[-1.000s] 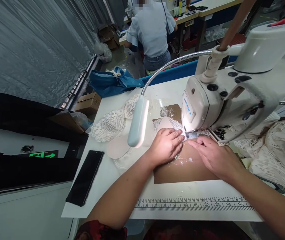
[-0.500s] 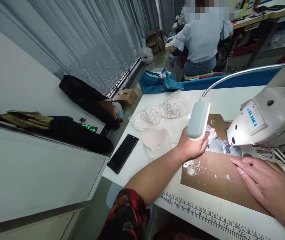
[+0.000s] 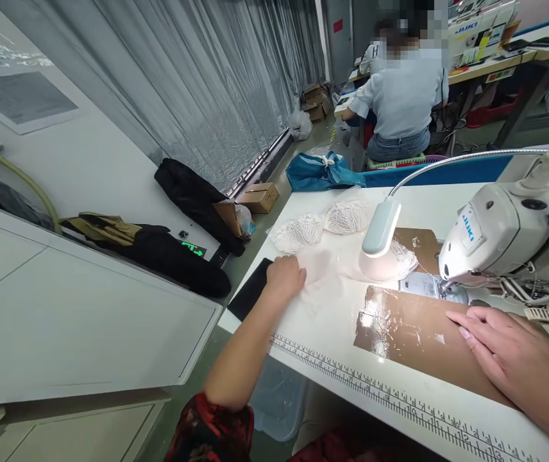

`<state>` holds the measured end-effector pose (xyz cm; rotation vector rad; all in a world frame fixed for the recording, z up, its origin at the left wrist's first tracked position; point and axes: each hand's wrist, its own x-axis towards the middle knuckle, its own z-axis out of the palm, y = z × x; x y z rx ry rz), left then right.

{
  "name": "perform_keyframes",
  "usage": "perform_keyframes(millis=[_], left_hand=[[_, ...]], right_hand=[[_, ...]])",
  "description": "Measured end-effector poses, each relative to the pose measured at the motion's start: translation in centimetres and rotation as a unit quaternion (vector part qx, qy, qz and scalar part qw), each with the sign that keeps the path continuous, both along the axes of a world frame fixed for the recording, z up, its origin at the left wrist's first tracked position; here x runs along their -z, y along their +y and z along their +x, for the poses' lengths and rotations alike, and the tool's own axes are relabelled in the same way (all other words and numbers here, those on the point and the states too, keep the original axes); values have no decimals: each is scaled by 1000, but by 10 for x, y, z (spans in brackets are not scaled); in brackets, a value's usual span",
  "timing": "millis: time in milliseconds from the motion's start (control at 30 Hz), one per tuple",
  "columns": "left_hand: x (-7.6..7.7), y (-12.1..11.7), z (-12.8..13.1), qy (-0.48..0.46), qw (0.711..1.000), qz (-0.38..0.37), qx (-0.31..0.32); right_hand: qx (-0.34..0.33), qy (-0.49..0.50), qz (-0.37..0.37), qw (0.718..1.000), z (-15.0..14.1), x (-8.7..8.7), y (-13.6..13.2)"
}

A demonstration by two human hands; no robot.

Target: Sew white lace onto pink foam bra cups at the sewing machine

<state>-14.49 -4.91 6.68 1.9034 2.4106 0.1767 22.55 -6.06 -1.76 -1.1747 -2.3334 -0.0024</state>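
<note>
My left hand (image 3: 287,277) is closed on the left edge of a pale bra cup (image 3: 317,262) with sheer fabric, which is smeared by motion. The hand covers part of a black phone (image 3: 250,292). My right hand (image 3: 505,340) lies on brown tape-covered cardboard (image 3: 409,327), fingers stretched out, holding nothing I can see. Between the hands, a lace-edged bra cup (image 3: 402,262) rests left of the needle area of a white sewing machine (image 3: 486,237). A lamp (image 3: 382,226) hangs over this cup and hides part of it.
Two white lace cups (image 3: 298,232) lie at the table's far left. A printed ruler (image 3: 351,378) follows the front edge. Behind the table are a blue cloth bag (image 3: 320,172) and a seated person (image 3: 402,102). A clear plastic bin (image 3: 279,398) stands below.
My left hand has left the lace-edged cup by the machine, moved left and closed on the pale cup. My right hand has come away from the needle onto the cardboard. The view swung left.
</note>
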Motion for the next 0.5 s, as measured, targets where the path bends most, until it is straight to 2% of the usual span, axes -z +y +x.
perform_keyframes(millis=[100, 167, 233, 267, 333, 367, 400, 433, 467, 500], left_hand=[[11, -27, -10, -56, 998, -6, 21], [13, -43, -11, -100, 995, -6, 32], [8, -57, -8, -230, 972, -2, 48], [3, -63, -5, -330, 942, -6, 61], [-8, -71, 8, -535, 839, -42, 91], [-13, -71, 17, -605, 785, -75, 109], [-17, -70, 27, -642, 746, -116, 129], [-20, -66, 40, -658, 721, -157, 151], [-20, -59, 54, -654, 709, -194, 176], [-18, -51, 68, -634, 713, -220, 202]], right_hand=[[-14, -21, 11, 1000, 0, 0, -1], [-8, -30, 9, 999, 1, 0, -3], [-4, -35, -3, 999, 2, 1, -4], [0, -36, -13, 999, 2, 1, -4], [5, -28, -30, 999, 2, 1, -4], [7, -21, -36, 999, 2, 1, -5], [12, -11, -39, 999, 2, 0, -5], [18, 1, -39, 999, 2, -1, -5], [28, 16, -40, 999, 2, -2, -6], [42, 33, -42, 998, 2, -4, -7]])
